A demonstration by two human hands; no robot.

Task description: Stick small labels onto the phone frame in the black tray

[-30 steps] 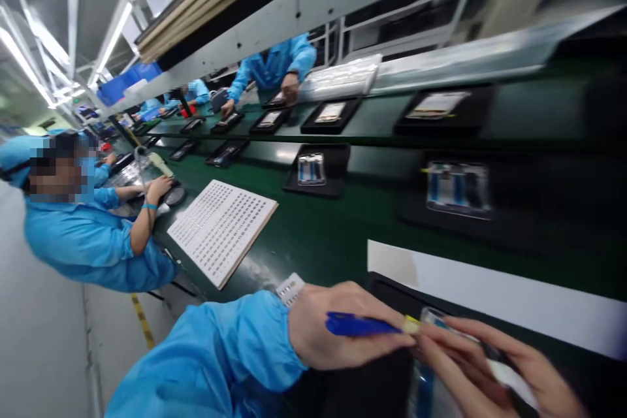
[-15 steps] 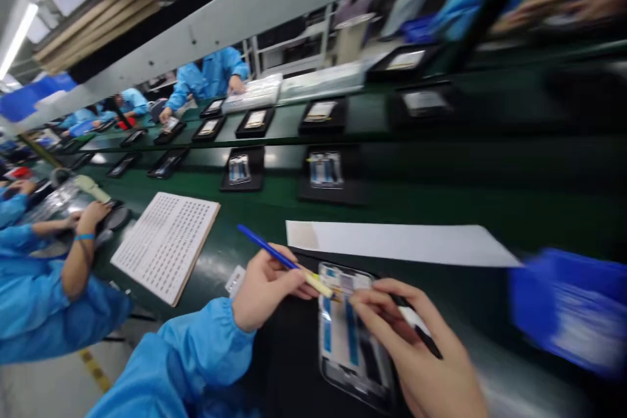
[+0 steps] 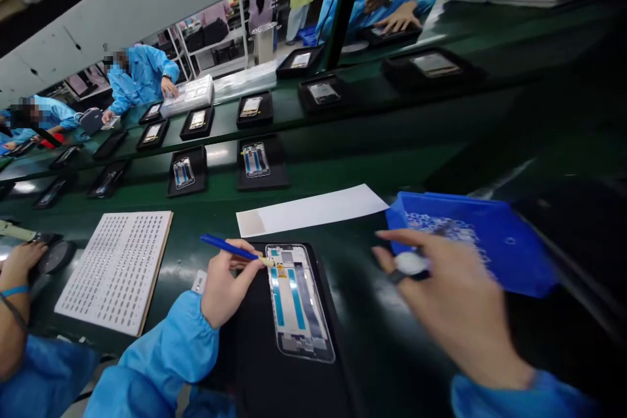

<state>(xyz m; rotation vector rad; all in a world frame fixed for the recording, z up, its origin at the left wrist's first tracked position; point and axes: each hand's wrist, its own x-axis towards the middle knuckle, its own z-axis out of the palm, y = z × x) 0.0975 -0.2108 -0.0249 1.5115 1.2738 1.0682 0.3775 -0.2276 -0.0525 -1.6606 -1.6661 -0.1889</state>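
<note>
My left hand [image 3: 228, 284] is closed round a slim blue stick [image 3: 223, 245] with a pale yellow tip. That tip touches the upper left part of an opened phone body [image 3: 313, 294], which shows blue strips and a small orange flex piece. The phone lies on a black tray [image 3: 294, 388]. My right hand [image 3: 455, 300], smeared by motion, is curled round a black-and-white tool [image 3: 411, 264], mostly hidden by the fingers. It hovers at the near left side of a blue bin [image 3: 524, 255] holding many small, pale, ring-like pieces.
A white paper strip [image 3: 313, 212] lies beyond the phone. On the left is a board with printed rows [image 3: 117, 268], near a co-worker's hand [image 3: 24, 261]. Several black trays with phone parts, one a tray [image 3: 198, 173], line the green bench. Other people work across it.
My right hand has left the phone and moved right to the blue bin, still with the black-and-white tool. My left hand keeps the stick at the phone. The view has turned right.
</note>
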